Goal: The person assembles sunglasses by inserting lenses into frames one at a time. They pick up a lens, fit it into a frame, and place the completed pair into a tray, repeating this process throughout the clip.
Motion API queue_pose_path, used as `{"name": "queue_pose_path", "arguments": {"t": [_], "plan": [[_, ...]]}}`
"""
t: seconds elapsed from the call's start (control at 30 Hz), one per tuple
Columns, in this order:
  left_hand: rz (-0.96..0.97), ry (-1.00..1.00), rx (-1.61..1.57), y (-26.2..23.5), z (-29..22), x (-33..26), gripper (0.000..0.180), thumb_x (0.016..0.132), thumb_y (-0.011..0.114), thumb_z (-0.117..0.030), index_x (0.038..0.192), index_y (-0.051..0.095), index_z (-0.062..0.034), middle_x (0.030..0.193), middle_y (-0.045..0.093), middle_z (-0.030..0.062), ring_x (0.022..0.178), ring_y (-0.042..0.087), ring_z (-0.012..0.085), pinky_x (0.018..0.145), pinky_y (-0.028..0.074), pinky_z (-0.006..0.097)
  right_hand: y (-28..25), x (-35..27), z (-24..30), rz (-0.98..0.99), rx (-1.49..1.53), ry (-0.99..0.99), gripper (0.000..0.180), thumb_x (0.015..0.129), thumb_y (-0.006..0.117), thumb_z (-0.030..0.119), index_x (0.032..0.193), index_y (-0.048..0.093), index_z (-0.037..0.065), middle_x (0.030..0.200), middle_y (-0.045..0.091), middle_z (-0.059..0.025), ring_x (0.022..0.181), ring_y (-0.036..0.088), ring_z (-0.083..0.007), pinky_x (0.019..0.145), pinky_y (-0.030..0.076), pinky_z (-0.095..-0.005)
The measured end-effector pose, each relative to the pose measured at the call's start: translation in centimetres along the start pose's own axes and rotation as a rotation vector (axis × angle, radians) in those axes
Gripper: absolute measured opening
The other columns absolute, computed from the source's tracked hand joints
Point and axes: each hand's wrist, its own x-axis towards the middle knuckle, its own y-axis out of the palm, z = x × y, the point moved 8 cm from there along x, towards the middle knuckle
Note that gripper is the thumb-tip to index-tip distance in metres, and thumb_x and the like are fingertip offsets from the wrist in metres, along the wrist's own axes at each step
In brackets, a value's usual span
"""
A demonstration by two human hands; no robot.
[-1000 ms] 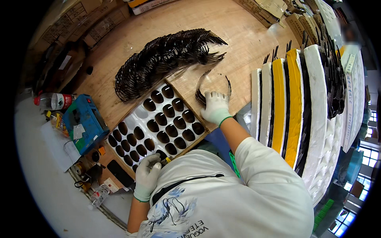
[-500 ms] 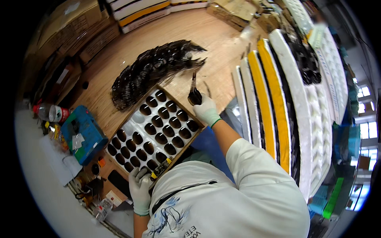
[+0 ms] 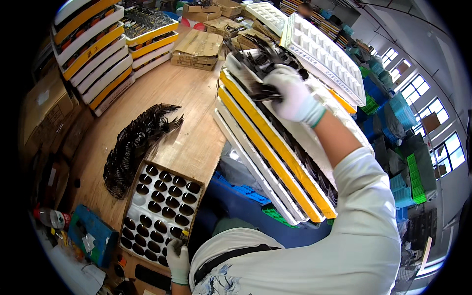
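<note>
Wooden workbench; at its right side, a leaning stack of white and yellow foam trays. Shallow cardboard box at the near edge, dark lenses in rows inside. Heap of thin dark strips, probably spectacle temples, just beyond the box.

Right hand, gloved, fingers closed round a bundle of dark strips over the top tray. Left hand, gloved, at the box's near right corner, fingers part-curled beside a small yellow-and-black tool; can't tell if it grips anything.

Handling, my read: strips light, fairly stiff, springy, slick; loose ones could slide out or tangle. Grip mid-bundle, ends lined up. Lenses likely scratch easily; edges only.

Hard to see: bundle motion-blurred, strip count unreadable; right fingertips hidden; can't tell if bundle touches tray; tool mostly covered.
</note>
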Motion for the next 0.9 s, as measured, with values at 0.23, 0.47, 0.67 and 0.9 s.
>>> {"name": "queue_pose_path", "arguments": {"t": [0.23,0.47,0.67,0.9], "plan": [[0.092,0.115,0.261,6.0,-2.8,4.0,0.042,0.085,0.069,-0.011,0.121,0.060,0.0067,0.108,0.070,0.0218,0.097,0.071,0.0299,0.088,0.056,0.038,1.6,-9.7,-14.1,0.283,-0.192,0.401,0.037,0.064,0.067,0.010,0.101,0.071,0.007,0.095,0.068,-0.0183,0.104,0.061,-0.0376,0.097,0.047,-0.0442],[0.042,0.100,0.287,9.4,-6.0,5.6,0.041,0.085,0.068,-0.008,0.122,0.059,0.0077,0.111,0.070,0.0226,0.100,0.071,0.0312,0.090,0.056,0.039,6.7,-10.2,-15.4,0.617,-0.064,0.280,0.047,0.070,0.063,0.004,0.116,0.067,0.005,0.108,0.068,-0.0177,0.114,0.060,-0.0356,0.102,0.047,-0.0427],[-0.093,0.132,0.469,9.7,-4.5,5.7,0.045,0.083,0.070,-0.011,0.123,0.059,0.0055,0.113,0.067,0.0233,0.103,0.066,0.0371,0.092,0.052,0.043,7.2,-9.3,-15.6,0.675,-0.019,0.271,0.050,0.072,0.062,0.003,0.122,0.064,0.003,0.115,0.066,-0.0200,0.117,0.059,-0.0364,0.106,0.044,-0.0422],[-0.435,-0.023,0.722,2.8,-1.7,-0.2,0.050,0.080,0.073,-0.021,0.124,0.061,-0.0020,0.130,0.055,0.0245,0.123,0.049,0.0430,0.107,0.039,0.053,3.6,-6.2,-11.5,0.822,-0.209,0.234,0.055,0.074,0.073,0.018,0.125,0.064,0.001,0.127,0.062,-0.0228,0.120,0.055,-0.0417,0.107,0.042,-0.0459]]}}
